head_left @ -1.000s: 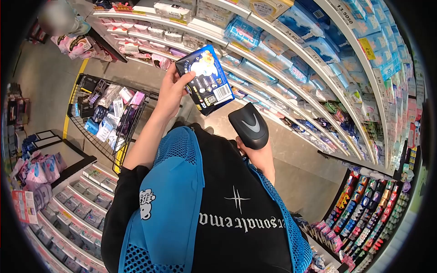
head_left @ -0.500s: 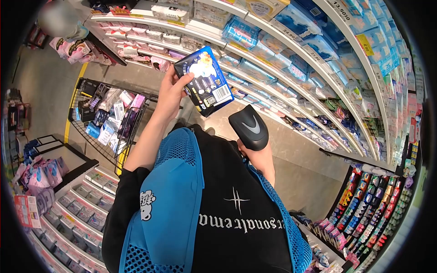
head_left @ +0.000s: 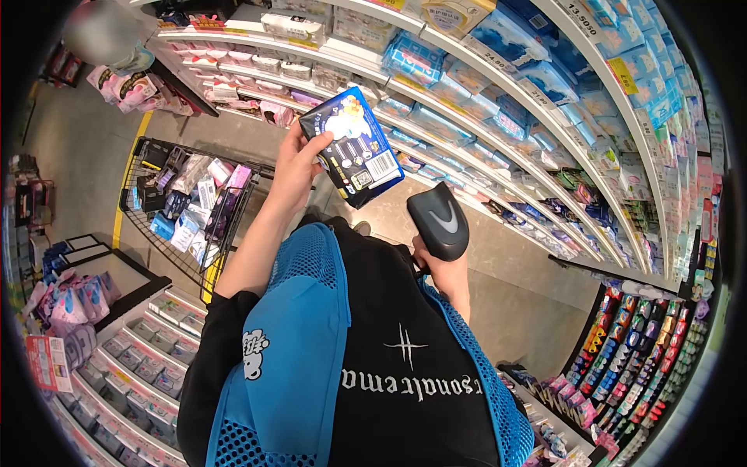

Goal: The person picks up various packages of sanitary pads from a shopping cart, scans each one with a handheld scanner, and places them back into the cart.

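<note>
My left hand grips a dark blue and black soft packet by its left edge, thumb across the front. A cartoon picture, a white barcode and a small square code show on its face. In my right hand is a black handheld barcode scanner, its rounded head toward the shelves with a grey curved mark on top. Most of its handle is hidden behind the head and my fingers. The packet and the scanner are apart, with the packet to the upper left of the scanner.
Tall shelves of blue, white and pink packets curve across the top and right. A black wire cart with mixed packets stands at the left. Low shelves fill the lower left; a rack of colourful goods stands at right.
The packet in my left hand has shifted slightly right and down. My right hand has moved the scanner a little to the right, and its head is turned slightly.
</note>
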A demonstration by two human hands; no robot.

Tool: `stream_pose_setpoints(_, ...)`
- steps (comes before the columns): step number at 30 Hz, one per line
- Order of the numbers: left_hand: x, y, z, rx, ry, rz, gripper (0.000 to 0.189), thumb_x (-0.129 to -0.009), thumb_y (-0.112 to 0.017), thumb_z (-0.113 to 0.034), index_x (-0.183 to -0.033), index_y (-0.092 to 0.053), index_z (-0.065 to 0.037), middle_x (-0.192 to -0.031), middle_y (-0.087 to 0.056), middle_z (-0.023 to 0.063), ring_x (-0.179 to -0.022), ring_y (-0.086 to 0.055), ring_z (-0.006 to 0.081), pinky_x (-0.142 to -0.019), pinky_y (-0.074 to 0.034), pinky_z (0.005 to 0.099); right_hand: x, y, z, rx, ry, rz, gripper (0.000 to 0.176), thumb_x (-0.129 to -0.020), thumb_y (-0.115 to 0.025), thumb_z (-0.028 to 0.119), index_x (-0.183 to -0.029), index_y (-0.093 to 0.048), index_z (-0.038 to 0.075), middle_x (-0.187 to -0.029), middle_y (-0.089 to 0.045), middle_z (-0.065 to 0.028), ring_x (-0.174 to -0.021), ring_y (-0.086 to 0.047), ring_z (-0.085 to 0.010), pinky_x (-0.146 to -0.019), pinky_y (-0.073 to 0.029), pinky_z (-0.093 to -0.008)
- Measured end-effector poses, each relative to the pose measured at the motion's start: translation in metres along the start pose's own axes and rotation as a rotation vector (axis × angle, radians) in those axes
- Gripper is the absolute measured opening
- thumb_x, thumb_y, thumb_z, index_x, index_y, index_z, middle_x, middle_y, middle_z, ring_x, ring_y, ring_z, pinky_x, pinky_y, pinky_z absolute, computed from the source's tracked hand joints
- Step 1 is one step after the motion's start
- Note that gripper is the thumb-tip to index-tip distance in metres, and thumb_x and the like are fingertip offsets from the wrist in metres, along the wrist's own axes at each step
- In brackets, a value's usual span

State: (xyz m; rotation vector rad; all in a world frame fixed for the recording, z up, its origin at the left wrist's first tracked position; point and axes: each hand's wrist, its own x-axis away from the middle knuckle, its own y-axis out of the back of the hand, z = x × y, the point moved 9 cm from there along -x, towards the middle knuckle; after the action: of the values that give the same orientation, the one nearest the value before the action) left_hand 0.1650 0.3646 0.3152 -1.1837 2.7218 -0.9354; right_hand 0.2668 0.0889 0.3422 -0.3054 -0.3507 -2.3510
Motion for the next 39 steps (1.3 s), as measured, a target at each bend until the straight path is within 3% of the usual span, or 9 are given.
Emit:
stream_pose_setpoints(6,0.007,-0.005,0.01,-0.015,0.056,-0.017,0.035,-0.091,-0.068,-0.019,-0.12,-0.053,-0.005,-0.105,-0.066,0.0046,-0.094,-0.065,0.0105,-0.08,-0.052,0.0279,-0.009,0.003,0.017,-0.253,0.077,-0.14,0.033,-0.09,-0.061,-0.003,-0.122,-0.053,-0.004,-0.085,-0.066,-0.0131,-0.06,-0.06,-0.0153,-0.055,-0.044,-0.0255)
stream_pose_setpoints(14,0.009,-0.011,0.02,-0.005,0.066,0.028,0.034,-0.091,-0.07,-0.018,-0.118,-0.054,-0.004,-0.101,-0.068,0.0049,-0.083,-0.062,0.0077,-0.069,-0.048,0.0254,-0.012,0.009,0.018,-0.329,0.092,-0.235,0.031,-0.092,-0.06,-0.002,-0.123,-0.054,-0.003,-0.103,-0.068,-0.0178,-0.064,-0.063,-0.017,-0.056,-0.045,-0.0256)
stream_pose_setpoints(23,0.026,-0.04,0.026,0.089,0.103,0.244,0.064,-0.081,-0.073,0.002,-0.137,-0.041,0.001,-0.115,-0.064,0.0082,-0.101,-0.065,0.0147,-0.09,-0.053,0.0302,-0.015,0.021,0.002,-0.446,0.031,-0.28,0.031,-0.092,-0.062,-0.004,-0.123,-0.057,-0.004,-0.112,-0.066,-0.0153,-0.068,-0.065,-0.0168,-0.056,-0.047,-0.0276)
stream_pose_setpoints(27,0.041,-0.045,0.032,-0.307,0.148,0.419,0.071,-0.077,-0.074,0.003,-0.14,-0.041,0.0,-0.124,-0.06,0.0076,-0.114,-0.059,0.0159,-0.099,-0.048,0.0332,-0.015,0.026,0.0,-0.604,0.153,-0.173,0.043,-0.09,-0.064,-0.002,-0.132,-0.053,-0.002,-0.126,-0.061,-0.0146,-0.086,-0.068,-0.0202,-0.059,-0.05,-0.0297)
stream_pose_setpoints(28,0.047,-0.065,-0.001,-0.533,-0.222,0.501,0.065,-0.073,-0.079,0.001,-0.133,-0.054,-0.008,-0.126,-0.059,0.0094,-0.117,-0.059,0.0209,-0.099,-0.048,0.0361,-0.016,0.028,-0.003,-0.681,0.184,-0.133,0.046,-0.09,-0.065,-0.002,-0.134,-0.052,-0.002,-0.127,-0.061,-0.0142,-0.092,-0.068,-0.0205,-0.064,-0.052,-0.0301)
stream_pose_setpoints(31,0.058,-0.085,-0.027,-0.66,-0.735,0.51,0.053,-0.07,-0.082,-0.005,-0.119,-0.066,-0.015,-0.132,-0.055,0.0139,-0.121,-0.056,0.0289,-0.099,-0.048,0.041,-0.014,0.031,0.003,-0.72,0.226,-0.228,0.058,-0.086,-0.066,0.004,-0.141,-0.047,0.0,-0.136,-0.055,-0.015,-0.116,-0.059,-0.024,-0.093,-0.052,-0.0364)
stream_pose_setpoints(32,0.057,-0.081,-0.023,-0.672,-0.756,0.494,0.044,-0.07,-0.085,-0.012,-0.112,-0.069,-0.012,-0.137,-0.047,0.0181,-0.13,-0.049,0.0378,-0.107,-0.042,0.0452,-0.014,0.032,0.004,-0.71,0.226,-0.231,0.061,-0.086,-0.066,0.008,-0.142,-0.045,0.001,-0.14,-0.052,-0.0165,-0.121,-0.056,-0.028,-0.098,-0.051,-0.0397)
stream_pose_setpoints(34,0.066,-0.082,-0.028,-0.776,-0.895,0.447,0.042,-0.07,-0.085,-0.011,-0.109,-0.071,-0.014,-0.14,-0.044,0.0168,-0.131,-0.048,0.0374,-0.106,-0.043,0.0453,-0.013,0.032,0.012,-0.689,0.248,-0.219,0.068,-0.085,-0.069,0.015,-0.145,-0.04,0.002,-0.144,-0.047,-0.0183,-0.128,-0.053,-0.0319,-0.106,-0.047,-0.0458)
stream_pose_setpoints(39,0.078,-0.091,-0.029,-0.932,-1.004,0.41,0.045,-0.068,-0.086,-0.009,-0.11,-0.075,-0.019,-0.143,-0.039,0.0147,-0.131,-0.048,0.0363,-0.105,-0.045,0.0448,-0.008,0.035,-0.002,-0.678,0.183,-0.21,0.071,-0.085,-0.072,0.014,-0.146,-0.04,0.003,-0.145,-0.047,-0.0161,-0.131,-0.049,-0.0291,-0.111,-0.041,-0.0439)
